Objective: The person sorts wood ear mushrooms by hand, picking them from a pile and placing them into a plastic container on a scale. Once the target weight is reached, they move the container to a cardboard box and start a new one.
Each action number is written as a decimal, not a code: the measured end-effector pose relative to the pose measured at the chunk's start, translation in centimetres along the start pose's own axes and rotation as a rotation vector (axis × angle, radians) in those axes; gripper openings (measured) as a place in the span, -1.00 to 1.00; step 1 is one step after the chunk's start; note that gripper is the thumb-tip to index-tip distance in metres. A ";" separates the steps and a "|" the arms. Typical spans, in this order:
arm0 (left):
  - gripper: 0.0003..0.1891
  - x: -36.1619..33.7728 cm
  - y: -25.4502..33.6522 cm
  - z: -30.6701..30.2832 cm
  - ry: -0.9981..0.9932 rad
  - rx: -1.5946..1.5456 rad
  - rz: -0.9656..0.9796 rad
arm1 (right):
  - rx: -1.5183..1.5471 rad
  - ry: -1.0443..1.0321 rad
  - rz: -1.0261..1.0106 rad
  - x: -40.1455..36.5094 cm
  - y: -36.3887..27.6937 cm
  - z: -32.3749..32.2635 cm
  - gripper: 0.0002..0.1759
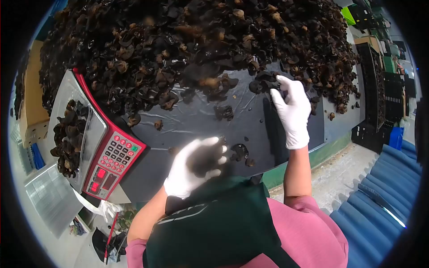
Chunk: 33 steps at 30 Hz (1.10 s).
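Observation:
My left hand [194,163], in a white glove, is palm up with its fingers curled around a dark, blurred wood ear mushroom [203,160]. My right hand [292,109], also gloved in white, reaches to the near edge of the heap. Its thumb and forefinger are apart, with a dark wood ear mushroom [263,83] right by their tips; whether they touch it is hard to see. Across the work surface spreads a large heap of wet, dark brown wood ear mushrooms [196,40]. A few loose pieces [240,152] lie between my hands.
On the left stands a red scale [117,152] with lit red digits, its metal tray bearing a pile of mushrooms [71,134]. Black plastic sheeting [156,134] covers the work surface. A cardboard box [35,94] is at far left, black crates [373,85] at right, blue corrugated material [380,201] lower right.

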<state>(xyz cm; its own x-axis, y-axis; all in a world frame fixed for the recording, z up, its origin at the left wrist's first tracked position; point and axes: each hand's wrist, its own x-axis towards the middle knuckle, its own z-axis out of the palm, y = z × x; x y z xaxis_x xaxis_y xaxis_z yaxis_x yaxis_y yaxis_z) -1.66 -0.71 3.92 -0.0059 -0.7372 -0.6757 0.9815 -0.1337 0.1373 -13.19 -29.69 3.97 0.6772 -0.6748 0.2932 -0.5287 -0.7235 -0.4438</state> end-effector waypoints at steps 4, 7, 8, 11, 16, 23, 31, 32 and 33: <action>-0.50 0.2 0.1 1.7 0.155 0.053 0.040 | 0.074 -0.018 0.042 -0.2 2.2 1.6 -0.90; -0.47 0.1 0.0 1.7 0.153 0.065 0.044 | 0.696 -0.231 0.536 -0.4 1.2 0.0 -0.86; -0.45 0.1 0.0 1.7 0.143 0.098 0.056 | 0.675 -0.269 0.493 -0.5 1.2 -0.4 -0.82; -0.41 0.3 0.1 1.7 0.055 0.118 0.016 | 0.746 -0.376 0.598 -0.6 0.8 -1.6 -0.83; -0.37 0.7 -0.2 2.2 0.012 0.219 0.090 | 0.656 -0.626 0.111 -2.0 -4.5 -4.5 -0.81; -0.45 0.8 -0.9 0.4 -0.042 -0.077 -0.096 | -0.039 0.003 -0.180 1.8 -1.9 -0.1 -0.60; -0.53 0.7 -0.5 -0.4 -0.115 -0.034 -0.004 | 0.300 -0.182 -0.035 -0.3 -1.8 -0.4 -0.76; -0.53 1.1 -0.6 -0.8 -0.125 -0.039 -0.006 | 0.292 -0.234 -0.063 -0.9 -1.8 -0.8 -0.74; -0.52 1.1 -0.5 -0.7 -0.133 -0.045 -0.009 | 0.554 -0.390 0.010 -1.2 -1.7 -1.4 -0.74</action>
<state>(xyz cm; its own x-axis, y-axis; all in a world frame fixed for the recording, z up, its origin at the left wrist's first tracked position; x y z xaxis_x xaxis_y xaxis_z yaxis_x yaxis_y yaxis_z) -2.07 -0.98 2.60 -0.0371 -0.8180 -0.5740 0.9888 -0.1132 0.0974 -13.75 -27.85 5.57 0.8637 -0.5040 0.0057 -0.2664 -0.4661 -0.8437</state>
